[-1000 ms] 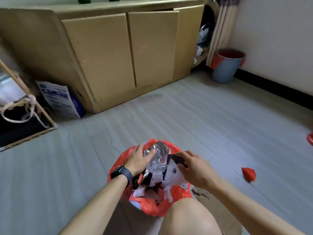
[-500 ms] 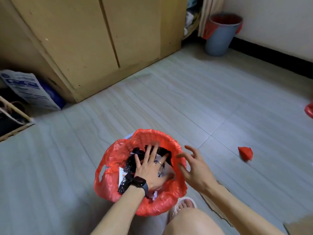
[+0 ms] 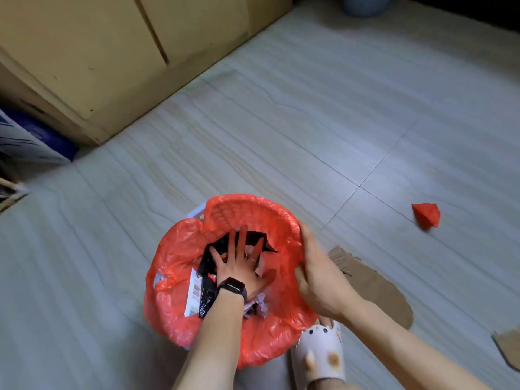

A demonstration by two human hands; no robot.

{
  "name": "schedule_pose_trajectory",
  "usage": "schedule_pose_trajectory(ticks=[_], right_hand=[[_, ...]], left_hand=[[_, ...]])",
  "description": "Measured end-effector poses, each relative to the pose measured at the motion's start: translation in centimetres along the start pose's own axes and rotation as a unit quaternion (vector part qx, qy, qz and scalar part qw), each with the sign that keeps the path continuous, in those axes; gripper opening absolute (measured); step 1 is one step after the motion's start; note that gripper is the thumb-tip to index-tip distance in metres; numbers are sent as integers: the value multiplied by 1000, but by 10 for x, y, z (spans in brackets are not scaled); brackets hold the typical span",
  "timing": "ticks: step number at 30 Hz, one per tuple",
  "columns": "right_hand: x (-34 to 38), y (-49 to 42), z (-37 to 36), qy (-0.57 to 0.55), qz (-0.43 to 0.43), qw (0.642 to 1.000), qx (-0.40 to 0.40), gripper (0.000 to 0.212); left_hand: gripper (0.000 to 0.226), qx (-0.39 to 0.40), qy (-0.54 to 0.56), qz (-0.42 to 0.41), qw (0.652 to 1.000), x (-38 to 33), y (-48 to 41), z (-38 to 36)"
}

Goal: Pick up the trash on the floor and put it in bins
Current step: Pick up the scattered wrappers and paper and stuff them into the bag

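A bin lined with a red plastic bag stands on the floor right in front of me, stuffed with black plastic, paper and wrappers. My left hand, with a black watch on the wrist, lies flat with fingers spread on the trash inside. My right hand grips the bin's right rim, thumb inside the bag. A small red scrap lies on the tiles to the right. Torn brown cardboard lies beside the bin on the right.
A tan wooden cabinet runs along the back left. A blue bin's base shows at the top edge. A white and blue sack sits at the left. My slippered foot is next to the bin. Another cardboard piece lies far right.
My left hand has gone from holding a silvery wrapper over the bin to pressing flat on the trash. My right hand moved onto the bin's rim. The view has tilted downward.
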State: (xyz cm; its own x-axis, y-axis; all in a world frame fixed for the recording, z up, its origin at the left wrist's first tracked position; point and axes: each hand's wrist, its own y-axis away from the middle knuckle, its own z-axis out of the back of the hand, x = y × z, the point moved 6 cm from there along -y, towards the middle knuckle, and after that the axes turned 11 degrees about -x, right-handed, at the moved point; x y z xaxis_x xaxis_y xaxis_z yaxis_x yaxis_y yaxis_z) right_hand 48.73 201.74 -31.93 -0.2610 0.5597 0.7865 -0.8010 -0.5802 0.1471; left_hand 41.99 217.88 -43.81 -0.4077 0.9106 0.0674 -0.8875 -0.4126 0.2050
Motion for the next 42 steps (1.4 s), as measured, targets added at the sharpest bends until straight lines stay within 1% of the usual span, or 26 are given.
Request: schedule_pose_trajectory(ticks=[3,5,7,9,11,14,16,19,21,23,25,27,30,33,37,40,42], right_hand=[[-4,0,-3,-9,-13,1000,-4,85],[-4,0,-5,-13,-17,1000,-8,83],[-3,1,-5,-3,-18,1000,-9,82],[-4,1,-3,7,-17,1000,-11,82],[-7,3,-4,32,-20,999,-7,82],[-8,2,-4,40,-34,998,-23,82],[-7,4,-5,46,-40,998,-26,80],[-4,8,1,89,-34,995,-13,76],[2,10,7,118,-31,992,9,81],[13,17,21,137,-21,990,4,86],[22,22,36,148,-14,989,-9,85],[32,29,60,168,2,986,-23,82],[46,47,112,199,31,978,-61,76],[52,69,176,246,49,963,-102,70],[44,119,270,289,40,942,-167,65],[31,164,333,284,10,930,-233,62],[14,200,368,255,-20,921,-295,60]], left_hand=[[87,-28,16,-5,999,2,-6,-20],[87,-27,21,-3,999,4,-5,-34],[87,-5,27,-7,1000,3,-3,-38],[87,8,26,-4,1000,1,-3,-30],[89,36,32,-8,999,-3,0,-24],[95,58,52,-13,997,-5,9,2],[101,37,90,-13,995,-3,15,28],[104,5,129,-14,992,6,24,71],[104,-3,170,-16,985,9,29,98],[96,-30,233,-9,972,10,34,126],[79,-50,271,-7,961,9,36,150],[64,-72,270,-23,960,3,38,176],[53,-112,265,-70,955,-24,41,223],[53,-145,270,-126,944,-68,38,273],[52,-167,259,-203,930,-140,42,329],[51,-187,251,-253,915,-194,51,360],[51,-187,240,-287,908,-232,60,371]])
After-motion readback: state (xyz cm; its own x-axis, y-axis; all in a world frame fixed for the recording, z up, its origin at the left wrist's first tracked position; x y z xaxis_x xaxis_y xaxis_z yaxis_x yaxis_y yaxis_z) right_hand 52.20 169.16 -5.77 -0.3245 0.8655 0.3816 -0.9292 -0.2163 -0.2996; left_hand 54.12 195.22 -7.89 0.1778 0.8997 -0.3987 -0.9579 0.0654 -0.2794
